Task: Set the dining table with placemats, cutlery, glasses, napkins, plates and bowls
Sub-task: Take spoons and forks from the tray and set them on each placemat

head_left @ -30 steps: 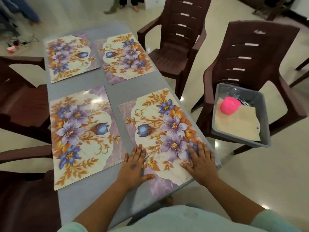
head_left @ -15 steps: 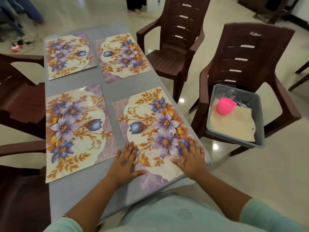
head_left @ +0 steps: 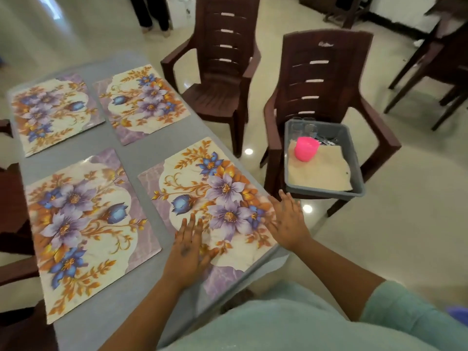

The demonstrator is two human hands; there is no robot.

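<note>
Head camera looks steeply down, close over table (head_left: 126,153).

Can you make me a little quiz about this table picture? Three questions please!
1. How many placemats lie on the table?
2. True or false: the pink cup stands on the table.
3. Which hand rests flat on the nearest placemat: A left hand, B right hand, C neither?

Key: 1. Four. 2. False, it sits in the grey bin on a chair. 3. A.

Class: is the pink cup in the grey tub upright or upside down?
Upside down: the pink cup stands on its wider end, narrower closed end up, in the grey tub.
</note>
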